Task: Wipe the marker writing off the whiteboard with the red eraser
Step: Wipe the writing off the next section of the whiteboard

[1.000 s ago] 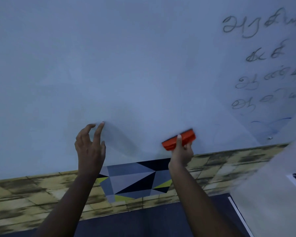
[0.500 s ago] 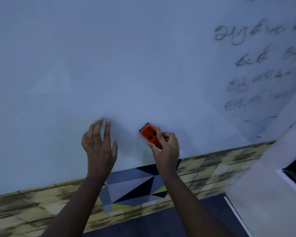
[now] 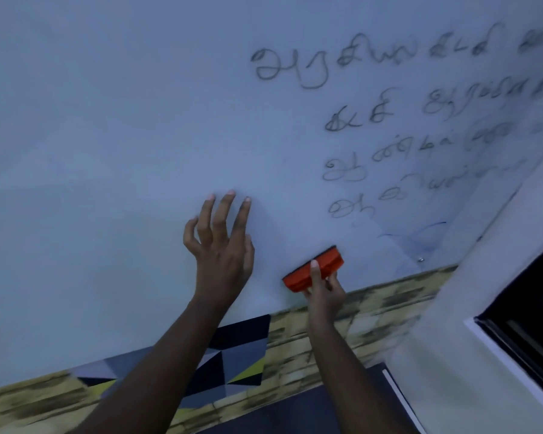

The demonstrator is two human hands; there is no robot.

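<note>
Right hand [image 3: 325,291] grips the eraser [image 3: 313,269] near the whiteboard's [image 3: 123,120] bottom edge, below the writing [image 3: 389,120]; left hand [image 3: 221,252] braces, fingers spread wide.

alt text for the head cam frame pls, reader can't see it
The right hand presses a red eraser against the whiteboard near its lower edge, below several lines of dark marker writing. The left hand rests spread fingertips on the board beside it.
</note>
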